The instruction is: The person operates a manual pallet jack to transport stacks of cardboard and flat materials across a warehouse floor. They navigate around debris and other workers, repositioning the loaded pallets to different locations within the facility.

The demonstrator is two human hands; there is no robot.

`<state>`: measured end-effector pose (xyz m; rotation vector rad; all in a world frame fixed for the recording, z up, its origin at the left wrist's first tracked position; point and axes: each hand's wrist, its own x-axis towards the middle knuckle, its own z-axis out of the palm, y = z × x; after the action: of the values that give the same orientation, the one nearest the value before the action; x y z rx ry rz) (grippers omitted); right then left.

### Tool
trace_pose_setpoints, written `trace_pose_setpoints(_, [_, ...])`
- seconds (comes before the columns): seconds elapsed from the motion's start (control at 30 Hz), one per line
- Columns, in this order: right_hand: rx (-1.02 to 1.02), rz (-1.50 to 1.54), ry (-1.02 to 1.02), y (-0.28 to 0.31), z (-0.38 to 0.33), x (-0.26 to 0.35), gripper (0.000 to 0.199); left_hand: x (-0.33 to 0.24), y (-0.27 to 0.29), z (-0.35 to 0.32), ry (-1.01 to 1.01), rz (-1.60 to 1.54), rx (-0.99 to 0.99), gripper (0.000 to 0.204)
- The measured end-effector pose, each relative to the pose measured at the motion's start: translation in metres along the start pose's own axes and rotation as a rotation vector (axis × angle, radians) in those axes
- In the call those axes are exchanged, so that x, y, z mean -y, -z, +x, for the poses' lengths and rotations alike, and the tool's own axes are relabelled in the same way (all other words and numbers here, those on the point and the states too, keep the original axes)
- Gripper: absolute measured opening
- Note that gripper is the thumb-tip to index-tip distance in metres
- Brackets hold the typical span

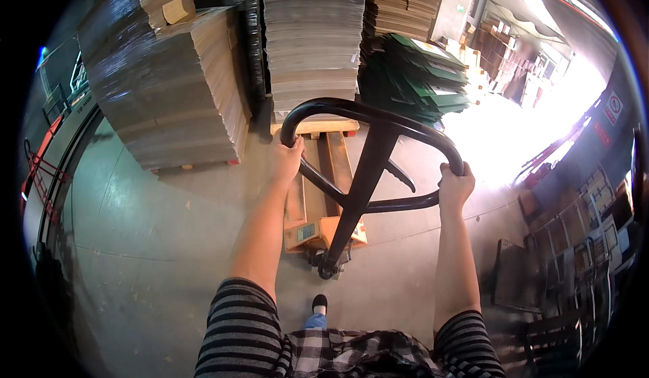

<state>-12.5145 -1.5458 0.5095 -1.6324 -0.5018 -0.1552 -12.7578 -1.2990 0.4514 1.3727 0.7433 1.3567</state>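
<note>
A black loop handle (368, 113) of an orange pallet jack (324, 226) rises in front of me. My left hand (286, 158) grips the loop's left side. My right hand (455, 185) grips its right side, a little lower. The jack's orange forks (336, 158) run forward under a tall stack of flat cardboard sheets (314, 40) on a wooden pallet. Its black shaft slants down to the wheel by my shoe (319, 304).
A second wrapped stack of cardboard (169, 87) stands to the left, dark green flat boxes (419, 74) to the right. Metal frames and racks (574, 256) crowd the right side. Grey concrete floor (135, 243) spreads to the left; glaring light comes from the far right.
</note>
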Motion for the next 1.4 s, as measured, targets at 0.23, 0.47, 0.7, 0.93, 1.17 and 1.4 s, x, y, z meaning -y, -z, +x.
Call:
trace_pose_setpoints(0.23, [0.089, 0.117, 0.043, -0.070, 0.113, -0.042, 0.004, 0.027, -0.052, 0.038, -0.091, -0.083, -0.164, 0.014])
trace_pose_setpoints(0.47, [0.108, 0.083, 0.085, -0.148, 0.173, -0.055, 0.006, 0.063, -0.063, 0.115, -0.315, 0.319, -0.204, 0.011])
trace_pose_setpoints(0.7, [0.100, 0.102, 0.138, -0.230, 0.241, -0.078, 0.016, 0.069, -0.087, 0.197, -0.233, 0.384, -0.255, 0.021])
trace_pose_setpoints(0.93, [0.262, 0.034, -0.013, -0.297, 0.330, -0.115, 0.017, 0.118, -0.116, 0.269, -0.352, 0.386, -0.311, 0.031])
trace_pose_setpoints(1.17, [0.627, 0.211, -0.209, -0.359, 0.423, -0.154, 0.010, 0.154, -0.123, 0.346, -0.354, 0.327, -0.312, 0.034])
trace_pose_setpoints(1.4, [0.951, -0.401, 0.472, -0.420, 0.464, -0.144, 0.006, 0.181, -0.129, 0.432, -0.180, 0.283, -0.276, 0.032])
